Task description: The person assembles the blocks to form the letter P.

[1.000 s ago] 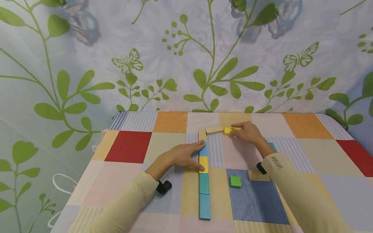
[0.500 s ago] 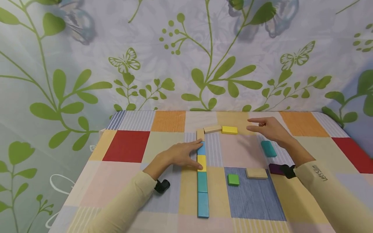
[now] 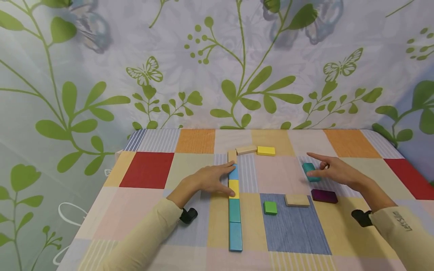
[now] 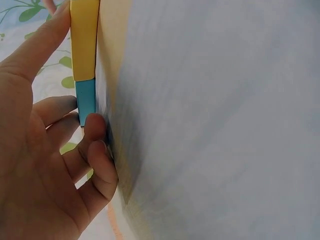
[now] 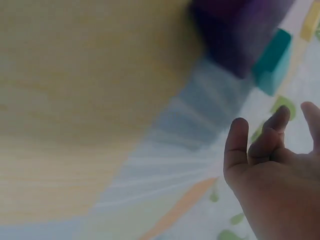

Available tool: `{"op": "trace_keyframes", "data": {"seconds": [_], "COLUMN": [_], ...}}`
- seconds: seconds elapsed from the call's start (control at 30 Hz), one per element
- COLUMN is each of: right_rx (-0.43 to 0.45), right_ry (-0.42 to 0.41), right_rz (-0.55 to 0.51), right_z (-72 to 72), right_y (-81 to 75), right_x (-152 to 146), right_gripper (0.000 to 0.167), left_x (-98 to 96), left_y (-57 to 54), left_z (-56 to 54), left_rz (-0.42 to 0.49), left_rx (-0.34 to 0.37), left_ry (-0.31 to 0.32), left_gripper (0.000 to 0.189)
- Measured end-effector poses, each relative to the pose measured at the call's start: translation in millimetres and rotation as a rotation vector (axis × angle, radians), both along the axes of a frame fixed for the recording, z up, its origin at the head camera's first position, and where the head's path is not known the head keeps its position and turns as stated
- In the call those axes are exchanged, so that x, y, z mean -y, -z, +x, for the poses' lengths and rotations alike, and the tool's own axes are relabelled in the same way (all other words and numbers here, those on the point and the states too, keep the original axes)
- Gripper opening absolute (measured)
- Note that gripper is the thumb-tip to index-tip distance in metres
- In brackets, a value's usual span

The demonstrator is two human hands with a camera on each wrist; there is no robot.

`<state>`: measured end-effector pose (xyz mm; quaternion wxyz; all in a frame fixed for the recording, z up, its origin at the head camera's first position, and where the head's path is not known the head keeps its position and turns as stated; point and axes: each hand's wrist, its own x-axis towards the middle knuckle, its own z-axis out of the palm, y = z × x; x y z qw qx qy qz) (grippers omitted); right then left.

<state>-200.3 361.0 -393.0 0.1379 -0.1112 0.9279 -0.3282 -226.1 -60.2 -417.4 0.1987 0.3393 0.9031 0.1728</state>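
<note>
My left hand (image 3: pixel 211 179) rests on a straight line of blocks, its thumb on a yellow block (image 3: pixel 234 187) and fingertips at a blue block (image 3: pixel 233 172). In the left wrist view, the yellow block (image 4: pixel 85 40) and the blue one (image 4: pixel 87 100) stand beside these fingers. My right hand (image 3: pixel 339 171) hovers at a teal block (image 3: pixel 309 167), index finger stretched out and thumb overlapping the block in the head view. The right wrist view shows this teal block (image 5: pixel 272 62) ahead of the fingers, apart from them. A dark purple block (image 3: pixel 324 196) lies just nearer.
Two teal-blue blocks (image 3: pixel 235 222) continue the line towards me. At its far end, a plain wooden block (image 3: pixel 246 150) and a yellow block (image 3: pixel 266 151) turn off rightward. A green block (image 3: pixel 270 208) and another wooden block (image 3: pixel 297 200) lie on the patchwork cloth (image 3: pixel 190 169).
My right hand has let go of the far yellow block and moved right and nearer, over to the teal block. The left hand has stayed on the line.
</note>
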Motion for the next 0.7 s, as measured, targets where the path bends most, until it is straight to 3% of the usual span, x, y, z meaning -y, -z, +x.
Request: {"op": "trace_keyframes", "data": {"seconds": [0.3, 0.7], "right_rx": [0.03, 0.02], "right_ry": [-0.008, 0.0], "right_rz": [0.041, 0.079], "right_z": [-1.2, -10.8], "right_y": [12.2, 8.0], "right_x": [-8, 10], "right_gripper": [0.084, 0.083], "left_x": [-0.5, 0.1], "left_y": [0.0, 2.8], "left_z": [0.3, -0.9], "left_rz": [0.003, 0.002], "left_rx": [0.0, 0.0], "left_ry": [-0.004, -0.004], "left_gripper": [0.095, 0.095]}}
